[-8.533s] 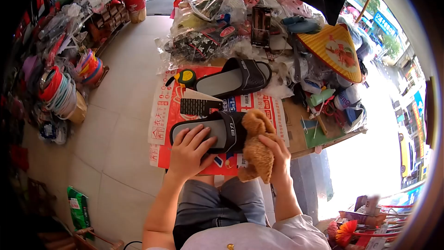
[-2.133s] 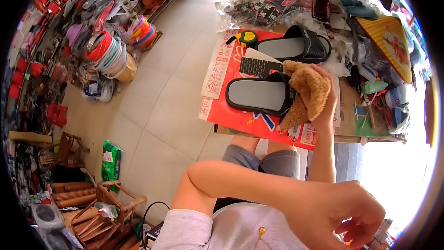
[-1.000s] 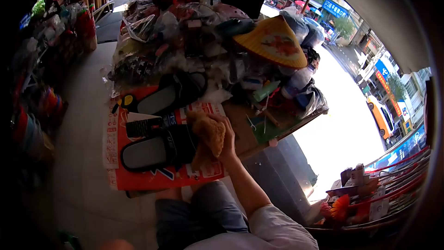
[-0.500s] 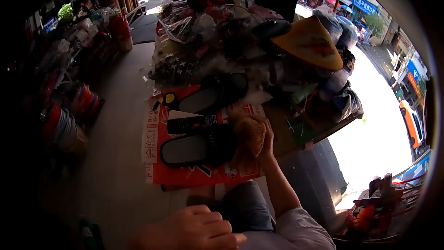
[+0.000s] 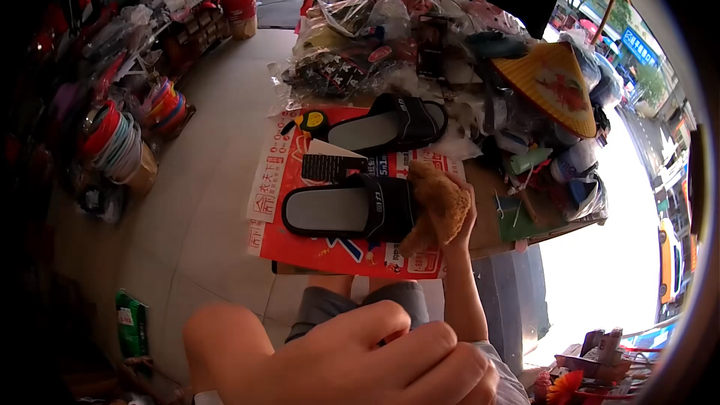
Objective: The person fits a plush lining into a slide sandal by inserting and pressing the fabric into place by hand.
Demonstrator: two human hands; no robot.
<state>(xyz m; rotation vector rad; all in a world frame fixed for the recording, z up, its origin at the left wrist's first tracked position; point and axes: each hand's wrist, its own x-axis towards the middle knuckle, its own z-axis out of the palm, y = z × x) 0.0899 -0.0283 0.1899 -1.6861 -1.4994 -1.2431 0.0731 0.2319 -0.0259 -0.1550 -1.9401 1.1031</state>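
My right hand (image 5: 464,219) is closed around a bunched brown cloth (image 5: 440,202), which lies against the toe end of the nearer black slide sandal (image 5: 330,210). Close to the camera, my left hand (image 5: 375,360) is raised with its fingers curled in; whatever may be inside is hidden. A second black slide sandal (image 5: 367,131) lies farther back. Between the pair is a black-and-white card (image 5: 334,165). What looks like a yellow and black tape measure (image 5: 309,121) sits at the rear sandal's heel. Both sandals rest on a red printed sheet (image 5: 315,251).
Behind the sandals rises a heap of plastic-wrapped goods (image 5: 360,37), with a yellow conical hat (image 5: 551,90) on its right. Stacked basins (image 5: 112,135) stand on the floor at left. A green packet (image 5: 132,322) lies lower left. An orange car (image 5: 671,262) is outside.
My left hand has come up and right, larger in view. My right hand still grips the cloth at the sandal's toe. The view has shifted and become brighter.
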